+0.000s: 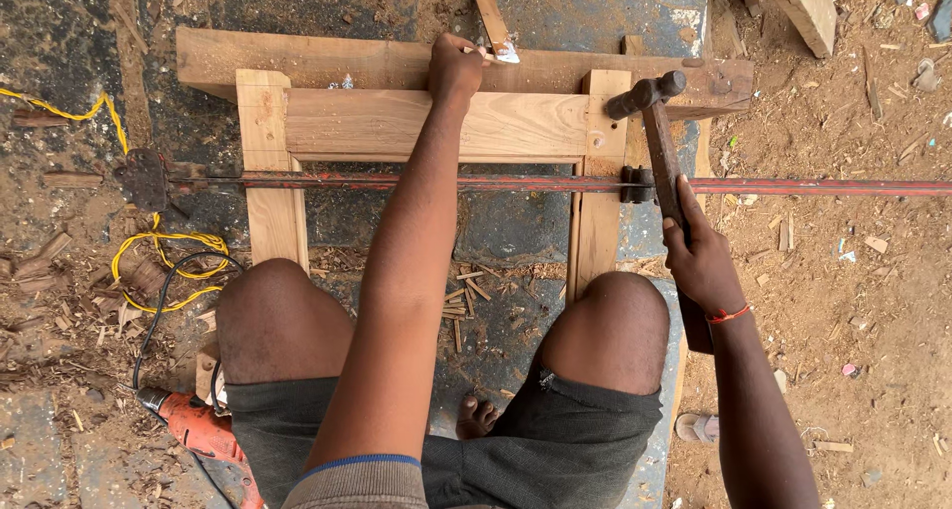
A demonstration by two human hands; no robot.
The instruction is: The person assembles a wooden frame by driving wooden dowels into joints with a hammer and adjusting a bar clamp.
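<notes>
Clamp bar [446, 183] across wooden frame [436, 122]

We are in an open-air carpentry yard: wood shavings [476, 296] litter the dirt below our fingers, a bar clamp [446, 183] grips a timber frame [436, 122] just under them, and an orange power drill [203, 432] lies far beneath, leftward.
</notes>
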